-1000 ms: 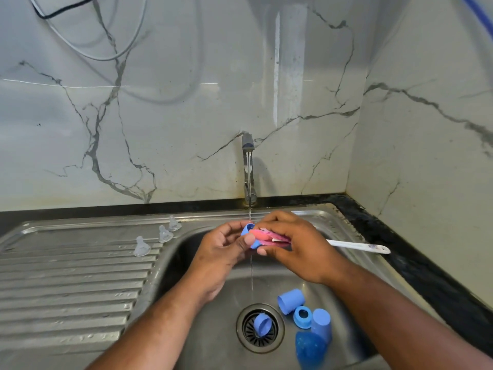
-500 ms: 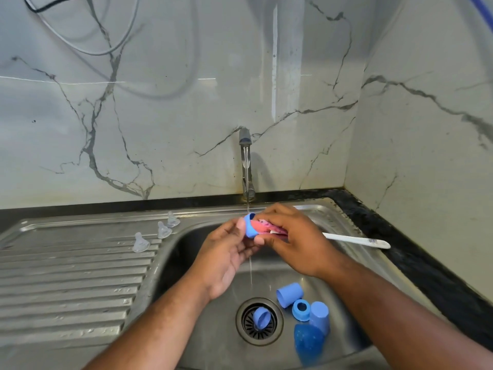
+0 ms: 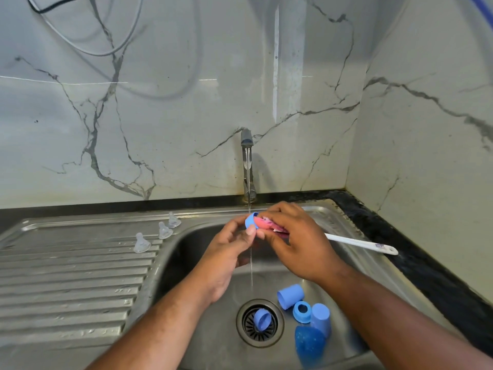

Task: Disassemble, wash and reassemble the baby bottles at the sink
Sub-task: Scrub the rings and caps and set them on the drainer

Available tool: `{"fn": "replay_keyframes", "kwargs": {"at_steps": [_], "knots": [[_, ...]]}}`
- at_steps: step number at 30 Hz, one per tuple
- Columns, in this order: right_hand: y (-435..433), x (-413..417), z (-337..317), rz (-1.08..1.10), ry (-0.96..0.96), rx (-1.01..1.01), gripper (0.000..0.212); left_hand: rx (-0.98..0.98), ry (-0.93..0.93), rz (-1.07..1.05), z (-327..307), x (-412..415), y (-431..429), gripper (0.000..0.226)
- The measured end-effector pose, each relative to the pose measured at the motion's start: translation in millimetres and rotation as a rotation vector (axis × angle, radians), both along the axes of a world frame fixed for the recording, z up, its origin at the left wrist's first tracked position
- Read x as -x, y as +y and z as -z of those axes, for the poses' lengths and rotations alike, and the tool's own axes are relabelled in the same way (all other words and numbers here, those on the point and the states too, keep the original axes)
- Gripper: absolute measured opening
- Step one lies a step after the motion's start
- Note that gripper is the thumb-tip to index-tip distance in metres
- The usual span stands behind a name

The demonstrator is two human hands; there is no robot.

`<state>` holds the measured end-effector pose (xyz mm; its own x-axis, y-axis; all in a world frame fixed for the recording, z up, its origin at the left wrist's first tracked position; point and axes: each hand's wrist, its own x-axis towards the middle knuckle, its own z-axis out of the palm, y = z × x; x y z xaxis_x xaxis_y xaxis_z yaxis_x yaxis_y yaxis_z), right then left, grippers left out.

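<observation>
1. Presently, my left hand (image 3: 226,252) pinches a blue screw ring (image 3: 250,221) between thumb and fingers, under the thin stream from the tap (image 3: 246,166).
2. My right hand (image 3: 296,241) grips the pink sponge head (image 3: 265,224) of a bottle brush, pressed against that ring; the white handle (image 3: 360,244) juts right.
3. Three clear teats (image 3: 164,231) stand on the drainboard (image 3: 66,276).
4. On the basin floor lie two blue caps (image 3: 290,296), a second ring (image 3: 302,311) and a blue bottle (image 3: 309,343); a third ring (image 3: 262,319) sits on the drain strainer (image 3: 249,335).

Clear teats (image 3: 142,243): three. Blue rings (image 3: 302,311): three. Blue caps (image 3: 290,296): two. Blue bottle (image 3: 309,343): one. Brush (image 3: 357,244): one.
</observation>
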<state>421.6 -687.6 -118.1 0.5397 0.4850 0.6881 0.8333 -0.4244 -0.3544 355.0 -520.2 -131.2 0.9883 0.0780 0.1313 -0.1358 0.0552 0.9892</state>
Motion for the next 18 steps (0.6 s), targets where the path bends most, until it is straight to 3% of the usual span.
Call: {"fn": "replay_keyframes", "kwargs": {"at_steps": [3,7,12,18], "knots": [[1.8,0.3,-1.8,-0.088,-0.004,0.06,0.034,0.031,0.076,-0.042,-6.5,4.0,-3.5,0.043],[-0.5,-2.0,-2.1,-0.178,-0.093,0.145,0.024,0.068,0.209,-0.091,-9.7,4.5,-3.2,0.056],[-10.1,-5.1,-6.0,-0.134,-0.27,0.108,0.023,0.148,0.485,-0.061,-8.7,1.6,-1.3,0.06],[0.2,-6.9,0.6,-0.173,-0.439,0.164,0.022,0.165,0.544,0.0,-7.2,1.4,-3.0,0.062]]}}
